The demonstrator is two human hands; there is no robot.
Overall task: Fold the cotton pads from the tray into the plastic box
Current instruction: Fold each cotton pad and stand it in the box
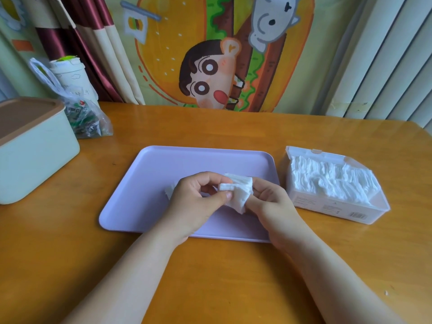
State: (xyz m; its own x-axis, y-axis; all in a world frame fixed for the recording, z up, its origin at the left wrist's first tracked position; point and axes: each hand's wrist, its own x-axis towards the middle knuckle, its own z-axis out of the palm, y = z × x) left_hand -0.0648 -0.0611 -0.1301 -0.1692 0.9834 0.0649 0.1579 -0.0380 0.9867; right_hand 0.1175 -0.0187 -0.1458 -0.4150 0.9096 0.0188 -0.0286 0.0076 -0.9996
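Holding one cotton pad point(240, 195) between both hands, just above the middle of the tray point(187, 152). Left hand point(194, 202): grip pinched on the pad's left edge with thumb and forefinger, a folded-over strip showing there. Right hand point(271, 204): grip closed on the pad's right side, fingers curled behind it. The pad's lower corner hangs free between the two hands. A second scrap of cotton point(169, 191) peeks out left of the left hand, mostly hidden; can't tell if it lies on the tray or is held. Tray is lilac and flat on the table point(233, 277). Plastic box point(332, 206) sits just right of the tray, not touching it, top open, packed with white stacked pads point(327, 178). Far left of the table: pale green bin point(35, 155) with a brown lid. Behind the bin, a clear plastic bag point(86, 120) and a white cup point(72, 76). Cartoon cloth point(210, 66) hangs behind the table.
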